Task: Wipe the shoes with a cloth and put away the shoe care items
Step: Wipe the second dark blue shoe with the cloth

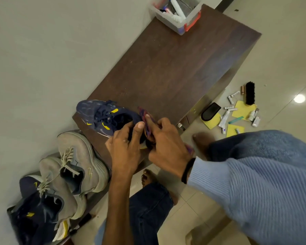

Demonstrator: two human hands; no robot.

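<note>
A navy shoe with yellow marks [102,115] lies on the dark wooden cabinet top [175,68]. My left hand [125,144] grips its heel end. My right hand [166,142] presses a purple and red cloth [146,119] against the heel. Two grey shoes [78,163] and a second navy shoe [35,209] sit at the left end of the cabinet. On the floor to the right lie a black brush [250,93], a black shoe-care pad [210,111], yellow cloths [243,107] and several small tubes [224,119].
A clear plastic bin with red handles [179,15], holding bottles, stands at the far end of the cabinet. A white wall runs along the left. My bare feet [201,138] and jeans-clad knees are on the tiled floor near the cabinet.
</note>
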